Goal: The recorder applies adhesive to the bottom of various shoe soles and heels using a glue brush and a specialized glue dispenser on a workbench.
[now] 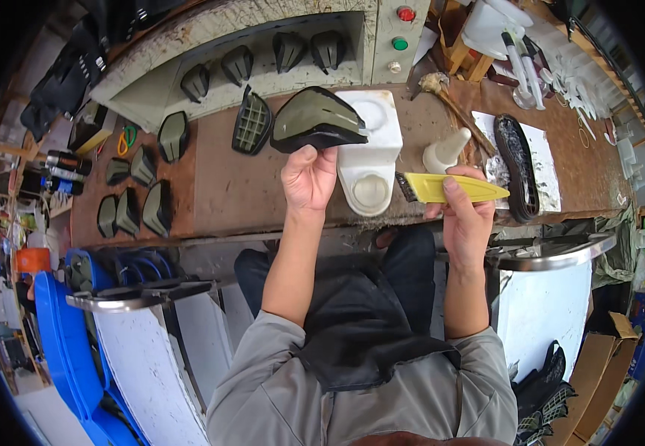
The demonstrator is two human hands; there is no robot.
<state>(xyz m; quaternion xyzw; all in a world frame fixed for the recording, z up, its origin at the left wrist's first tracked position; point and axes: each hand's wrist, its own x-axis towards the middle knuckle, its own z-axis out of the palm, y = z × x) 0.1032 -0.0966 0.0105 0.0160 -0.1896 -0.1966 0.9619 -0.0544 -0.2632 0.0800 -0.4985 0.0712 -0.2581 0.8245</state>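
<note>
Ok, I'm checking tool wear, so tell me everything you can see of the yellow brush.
The brush has a flat yellow handle, plastic by its look, tapering to a point on the right, with short dark bristles at its left end. It lies roughly level above the brown bench edge, bristles pointing toward the white tub. The right hand grips it mid-handle, thumb on top. Bristle wear is too small to judge.

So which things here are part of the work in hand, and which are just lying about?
In hand:
left hand holding a dark shoe part
right hand holding a yellow-handled brush
white tray between them

Lying about:
other shoe parts
black sole
white bottle
scissors
</note>
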